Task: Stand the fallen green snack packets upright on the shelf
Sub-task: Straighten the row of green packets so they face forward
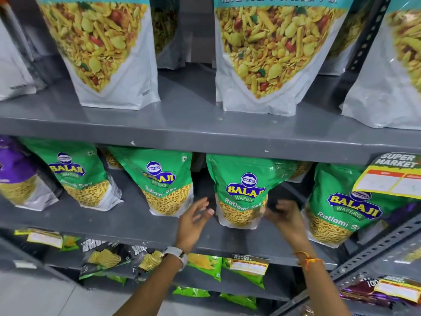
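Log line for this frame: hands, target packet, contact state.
left hand open, beside packet | right hand at packet's right edge, grip unclear | green Ratlami Sev packet upright on middle shelf

1. Four green Balaji Ratlami Sev packets stand along the middle grey shelf (127,221).
2. The left hand (193,221), fingers spread, hovers just left of the third packet (242,190).
3. The right hand (286,216) is at that packet's lower right edge, fingers curled; contact is unclear.
4. A Super Market price tag (391,176) overlaps the rightmost packet (337,208).
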A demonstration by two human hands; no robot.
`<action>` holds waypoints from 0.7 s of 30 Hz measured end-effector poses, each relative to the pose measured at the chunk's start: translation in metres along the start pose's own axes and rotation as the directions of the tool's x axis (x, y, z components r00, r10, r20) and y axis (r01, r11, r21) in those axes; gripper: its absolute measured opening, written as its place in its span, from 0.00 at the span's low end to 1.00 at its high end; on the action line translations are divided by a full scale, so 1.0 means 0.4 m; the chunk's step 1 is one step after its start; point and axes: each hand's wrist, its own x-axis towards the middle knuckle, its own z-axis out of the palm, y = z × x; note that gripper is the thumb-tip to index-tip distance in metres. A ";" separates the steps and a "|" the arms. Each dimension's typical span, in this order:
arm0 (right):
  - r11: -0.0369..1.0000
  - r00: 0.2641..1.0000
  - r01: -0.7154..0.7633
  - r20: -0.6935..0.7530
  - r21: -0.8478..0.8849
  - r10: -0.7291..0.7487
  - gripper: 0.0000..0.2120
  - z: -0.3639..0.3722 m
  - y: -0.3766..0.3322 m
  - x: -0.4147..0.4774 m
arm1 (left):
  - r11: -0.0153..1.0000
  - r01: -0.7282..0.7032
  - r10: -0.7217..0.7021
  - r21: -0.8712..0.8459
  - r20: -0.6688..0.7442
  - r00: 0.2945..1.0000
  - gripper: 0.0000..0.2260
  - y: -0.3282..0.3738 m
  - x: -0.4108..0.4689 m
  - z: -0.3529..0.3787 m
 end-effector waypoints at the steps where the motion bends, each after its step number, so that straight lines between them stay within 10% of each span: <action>1: 0.996 0.998 0.065 0.018 0.058 -0.066 0.14 0.005 -0.041 -0.017 | 0.999 -0.044 0.043 -0.010 -0.108 0.993 0.09 0.009 -0.015 -0.037; 8: 0.997 0.775 0.066 0.628 0.029 -0.070 0.16 0.287 -0.146 -0.150 | 0.994 -0.110 0.080 -0.022 -0.549 0.832 0.17 0.034 -0.004 -0.296; 13: 0.999 0.873 0.045 0.485 0.020 -0.049 0.21 0.464 -0.102 -0.126 | 0.986 0.152 -0.130 0.065 -0.262 0.956 0.29 -0.027 0.085 -0.375; 21: 0.991 0.964 -0.036 0.257 -0.126 0.068 0.34 0.568 -0.029 -0.014 | 0.992 0.111 -0.117 0.054 0.142 0.983 0.22 -0.029 0.147 -0.404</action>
